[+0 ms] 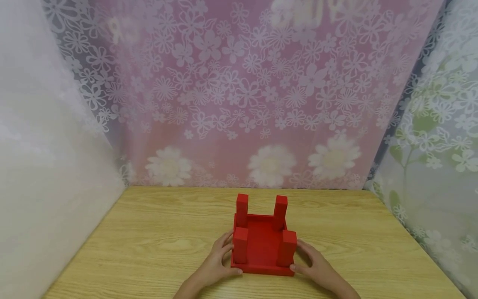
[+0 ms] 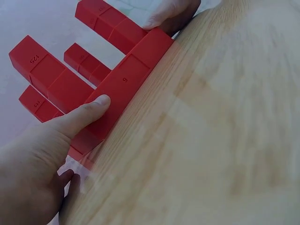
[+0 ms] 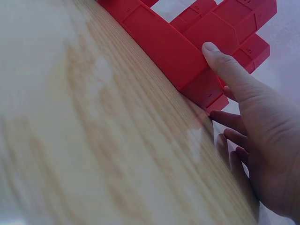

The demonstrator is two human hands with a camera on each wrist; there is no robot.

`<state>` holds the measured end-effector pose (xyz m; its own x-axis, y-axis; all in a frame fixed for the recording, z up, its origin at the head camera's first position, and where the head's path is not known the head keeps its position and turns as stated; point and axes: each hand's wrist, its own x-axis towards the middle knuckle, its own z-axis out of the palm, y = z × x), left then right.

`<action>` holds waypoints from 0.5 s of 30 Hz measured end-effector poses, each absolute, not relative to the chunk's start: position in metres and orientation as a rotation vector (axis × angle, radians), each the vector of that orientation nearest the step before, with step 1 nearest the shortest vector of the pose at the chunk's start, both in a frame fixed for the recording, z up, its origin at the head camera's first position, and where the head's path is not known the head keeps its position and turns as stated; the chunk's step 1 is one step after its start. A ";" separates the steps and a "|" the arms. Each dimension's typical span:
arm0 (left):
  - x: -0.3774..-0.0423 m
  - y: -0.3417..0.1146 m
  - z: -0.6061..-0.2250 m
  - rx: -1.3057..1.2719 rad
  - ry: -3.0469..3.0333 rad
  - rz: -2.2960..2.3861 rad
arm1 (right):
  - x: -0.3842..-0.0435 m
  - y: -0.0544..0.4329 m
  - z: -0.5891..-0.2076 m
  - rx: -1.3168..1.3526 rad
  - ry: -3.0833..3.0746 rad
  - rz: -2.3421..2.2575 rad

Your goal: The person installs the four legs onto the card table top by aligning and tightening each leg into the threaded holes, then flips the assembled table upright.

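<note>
A shallow square red tray (image 1: pixel 263 270) lies on the wooden table, with a tall red post (image 1: pixel 287 248) standing upright at each corner, like a small table turned upside down. Small numbers are marked on the post ends and tray sides. My left hand (image 1: pixel 213 265) holds the near left corner, thumb (image 2: pixel 96 108) pressed on the front wall and fingers along the left side, partly hidden behind it. At the near right corner, my right hand (image 1: pixel 317 268) has its thumb (image 3: pixel 222 58) against the tray and its fingers curved along the right side.
The wood-grain table (image 1: pixel 157 232) runs out past both hands. A pink flowered curtain (image 1: pixel 231 104) hangs behind its far edge. A pale sheet (image 1: pixel 52 145) closes in the left side, and a leaf-patterned curtain (image 1: pixel 433 166) the right.
</note>
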<state>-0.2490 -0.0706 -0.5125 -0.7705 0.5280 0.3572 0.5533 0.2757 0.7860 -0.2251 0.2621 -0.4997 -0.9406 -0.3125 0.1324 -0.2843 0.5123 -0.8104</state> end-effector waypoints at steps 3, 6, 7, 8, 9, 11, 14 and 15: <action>-0.249 -0.070 -0.512 -1.060 -2.468 -1.558 | -0.225 0.262 -0.499 -0.528 2.703 -1.448; -0.248 -0.069 -0.511 -1.066 -2.456 -1.605 | -0.224 0.263 -0.499 -0.539 2.709 -1.465; -0.248 -0.068 -0.510 -1.068 -2.457 -1.612 | -0.224 0.263 -0.499 -0.550 2.705 -1.476; -0.247 -0.068 -0.510 -1.069 -2.455 -1.622 | -0.224 0.263 -0.499 -0.568 2.699 -1.489; -0.246 -0.068 -0.510 -1.069 -2.456 -1.631 | -0.224 0.263 -0.499 -0.586 2.702 -1.493; -0.245 -0.068 -0.509 -1.065 -2.464 -1.635 | -0.224 0.263 -0.500 -0.619 2.704 -1.495; -0.245 -0.068 -0.510 -1.065 -2.471 -1.582 | -0.224 0.263 -0.500 -0.649 2.711 -1.475; -0.245 -0.068 -0.511 -1.065 -2.473 -1.561 | -0.223 0.262 -0.499 -0.648 2.720 -1.465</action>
